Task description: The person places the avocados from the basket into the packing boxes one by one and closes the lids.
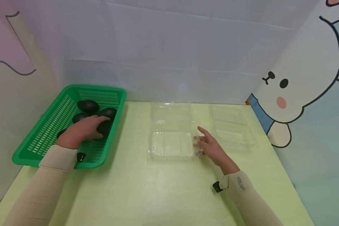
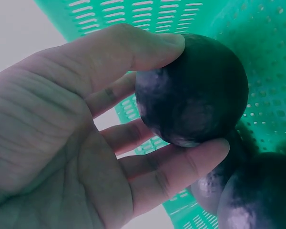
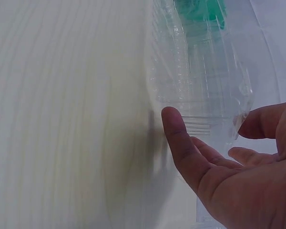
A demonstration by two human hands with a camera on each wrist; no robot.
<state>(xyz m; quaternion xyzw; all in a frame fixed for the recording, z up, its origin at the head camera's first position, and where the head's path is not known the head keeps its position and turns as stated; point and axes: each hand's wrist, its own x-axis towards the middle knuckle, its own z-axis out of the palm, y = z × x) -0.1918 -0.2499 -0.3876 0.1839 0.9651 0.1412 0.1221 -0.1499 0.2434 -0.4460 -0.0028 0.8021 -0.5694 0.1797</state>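
In the left wrist view, my left hand (image 2: pixel 109 119) grips a dark, pebbly-skinned avocado (image 2: pixel 195 90), thumb on one side and fingers round the other. This happens inside a green slotted basket (image 1: pixel 119 103), where more dark avocados (image 1: pixel 88 106) lie about the hand. My right hand (image 1: pixel 214 150) is at the right end of a clear plastic clamshell container (image 1: pixel 172 144), which lies with its lid (image 1: pixel 172 112) folded back away from me. In the right wrist view, the loosely extended fingers (image 3: pixel 174 124) are right at the container's rim and side.
A second clear clamshell container (image 1: pixel 234 133) lies unfolded to the right on the pale green table (image 1: pixel 158 194). White sheeting (image 1: pixel 169 47) stands behind the table's back edge, and a printed cartoon panel (image 1: pixel 305 94) borders the right side.
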